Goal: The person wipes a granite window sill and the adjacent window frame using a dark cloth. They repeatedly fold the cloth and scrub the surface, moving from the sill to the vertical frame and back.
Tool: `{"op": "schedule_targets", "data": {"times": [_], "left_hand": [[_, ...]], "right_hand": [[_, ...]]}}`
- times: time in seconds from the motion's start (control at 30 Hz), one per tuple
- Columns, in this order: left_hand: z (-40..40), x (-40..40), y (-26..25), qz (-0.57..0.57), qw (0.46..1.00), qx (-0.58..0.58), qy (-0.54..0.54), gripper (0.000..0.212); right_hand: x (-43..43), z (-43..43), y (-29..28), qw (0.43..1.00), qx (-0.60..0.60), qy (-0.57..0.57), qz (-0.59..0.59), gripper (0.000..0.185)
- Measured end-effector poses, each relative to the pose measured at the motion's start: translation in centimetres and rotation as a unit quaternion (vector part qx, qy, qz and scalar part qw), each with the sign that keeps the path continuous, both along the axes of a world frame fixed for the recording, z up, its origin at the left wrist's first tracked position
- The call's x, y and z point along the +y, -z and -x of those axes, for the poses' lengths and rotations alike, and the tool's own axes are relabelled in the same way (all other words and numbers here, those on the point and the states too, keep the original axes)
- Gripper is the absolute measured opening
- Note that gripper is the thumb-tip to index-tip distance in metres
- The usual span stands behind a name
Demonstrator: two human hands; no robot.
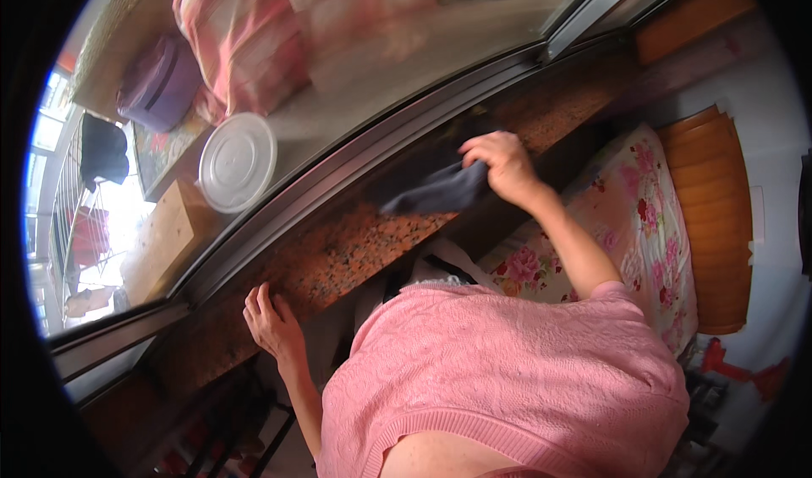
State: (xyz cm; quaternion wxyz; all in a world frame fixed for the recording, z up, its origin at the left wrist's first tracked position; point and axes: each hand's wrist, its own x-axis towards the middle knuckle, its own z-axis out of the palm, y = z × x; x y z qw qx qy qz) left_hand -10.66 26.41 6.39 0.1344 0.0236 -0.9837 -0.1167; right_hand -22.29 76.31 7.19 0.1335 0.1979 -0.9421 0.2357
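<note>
A dark grey cloth (438, 189) hangs from my right hand (504, 164), whose fingers pinch one end of it. The cloth's lower part lies over or just above a reddish speckled stone windowsill (361, 249); contact cannot be told for sure. My left hand (273, 322) rests at the sill's lower left part with its fingers apart and no object in it. Along the sill's far side runs the metal track (380, 154) of a sliding window.
Beyond the glass are a round translucent plastic lid (238, 162), a wooden block (162, 243), a purple container (155, 88) and pink cloth (254, 40). At right stands a bed with floral bedding (634, 224) and a wooden headboard (710, 224).
</note>
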Motion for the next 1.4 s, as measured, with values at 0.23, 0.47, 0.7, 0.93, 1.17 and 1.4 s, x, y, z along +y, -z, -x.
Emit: {"op": "schedule_targets", "data": {"times": [0.23, 0.47, 0.7, 0.93, 1.17, 1.4], "left_hand": [[0.1, 1.8, 3.5, 0.036, 0.995, 0.042, -0.082, 0.033], [0.2, 1.6, 3.9, 0.022, 0.994, 0.064, -0.082, 0.032], [0.1, 1.0, 4.3, -0.001, 0.994, 0.08, -0.07, 0.032], [-0.2, 0.2, 3.7, -0.119, 0.989, 0.075, -0.036, 0.033], [-1.0, -1.4, 2.9, -0.344, 0.931, 0.12, -0.007, 0.036], [-1.2, -3.9, 3.9, -0.403, 0.903, 0.146, -0.035, 0.032]], "right_hand": [[20.9, 2.4, 1.4, 0.93, 0.04, 0.362, -0.046, 0.039], [16.0, 0.0, 2.0, 0.955, 0.1, 0.262, -0.098, 0.03], [0.0, -2.9, 0.5, 0.992, 0.059, 0.103, -0.04, 0.028], [-17.1, -4.6, 1.5, 0.998, 0.018, -0.068, 0.006, 0.024], [-33.7, -6.8, 3.5, 0.964, 0.018, -0.259, 0.065, 0.024], [-37.8, -6.6, 2.7, 0.946, -0.024, -0.305, 0.102, 0.023]]}}
